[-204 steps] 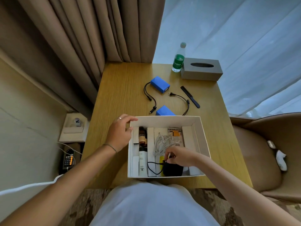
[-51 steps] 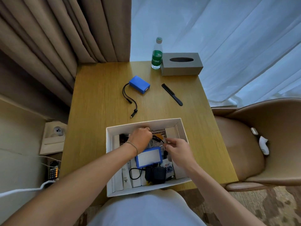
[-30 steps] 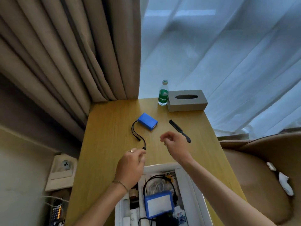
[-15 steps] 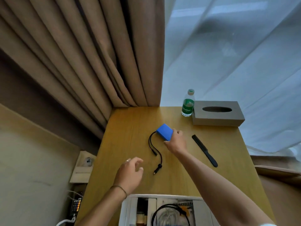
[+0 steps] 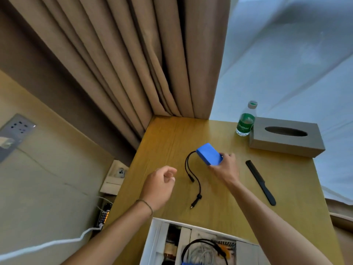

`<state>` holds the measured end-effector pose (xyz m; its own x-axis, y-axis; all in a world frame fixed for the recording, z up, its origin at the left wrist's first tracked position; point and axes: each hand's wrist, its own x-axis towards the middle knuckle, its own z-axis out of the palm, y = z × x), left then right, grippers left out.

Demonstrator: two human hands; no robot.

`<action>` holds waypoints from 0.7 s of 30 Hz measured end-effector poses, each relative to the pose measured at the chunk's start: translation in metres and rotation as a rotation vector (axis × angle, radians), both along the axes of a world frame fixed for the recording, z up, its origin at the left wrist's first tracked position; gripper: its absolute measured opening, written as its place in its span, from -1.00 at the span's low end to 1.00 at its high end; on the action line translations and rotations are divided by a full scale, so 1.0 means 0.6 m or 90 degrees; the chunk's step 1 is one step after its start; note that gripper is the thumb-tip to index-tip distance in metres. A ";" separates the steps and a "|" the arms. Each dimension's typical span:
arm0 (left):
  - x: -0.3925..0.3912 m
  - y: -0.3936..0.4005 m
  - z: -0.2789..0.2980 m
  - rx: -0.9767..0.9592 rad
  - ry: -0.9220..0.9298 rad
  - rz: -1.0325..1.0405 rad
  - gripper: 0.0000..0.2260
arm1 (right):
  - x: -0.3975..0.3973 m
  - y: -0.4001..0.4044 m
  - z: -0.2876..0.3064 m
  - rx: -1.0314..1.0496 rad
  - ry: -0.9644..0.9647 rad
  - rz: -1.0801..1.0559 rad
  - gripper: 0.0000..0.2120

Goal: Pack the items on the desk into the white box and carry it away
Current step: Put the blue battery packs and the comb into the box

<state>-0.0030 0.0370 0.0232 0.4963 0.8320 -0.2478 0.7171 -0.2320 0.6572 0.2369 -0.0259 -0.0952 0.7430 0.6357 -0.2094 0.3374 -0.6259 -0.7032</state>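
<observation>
On the wood-grain desk (image 5: 172, 134), the right hand (image 5: 225, 167) grips a smooth blue rectangular pack (image 5: 209, 153) with 2 black cables (image 5: 193, 176). Left of the pack, the left hand (image 5: 160, 185) hovers, fingers loosely curled, holding nothing.

White lettering is printed on the green label of the bottle (image 5: 246, 121), near the far edge of the desk (image 5: 168, 134), but it is too blurred to be read with certainty. No other text or number can be made out.
</observation>
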 end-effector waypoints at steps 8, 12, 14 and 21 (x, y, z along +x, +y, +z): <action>0.069 0.024 0.064 -0.001 -0.128 0.031 -0.72 | -0.045 -0.059 0.138 0.118 -0.066 0.166 -0.32; 0.086 0.024 0.104 -0.156 -0.194 0.073 -0.64 | -0.061 -0.083 0.213 0.142 -0.134 0.245 -0.31; 0.078 0.023 0.122 -0.227 -0.225 0.085 -0.70 | -0.066 -0.093 0.244 0.171 -0.142 0.266 -0.31; 0.032 -0.016 0.188 -0.320 -0.315 0.068 -0.68 | -0.078 -0.141 0.312 0.265 -0.038 0.290 -0.37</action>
<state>0.0163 0.0272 0.1358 0.5716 0.7264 -0.3815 0.3096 0.2397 0.9202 0.1902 -0.1102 0.0920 0.3803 0.9113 0.1582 0.5527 -0.0868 -0.8289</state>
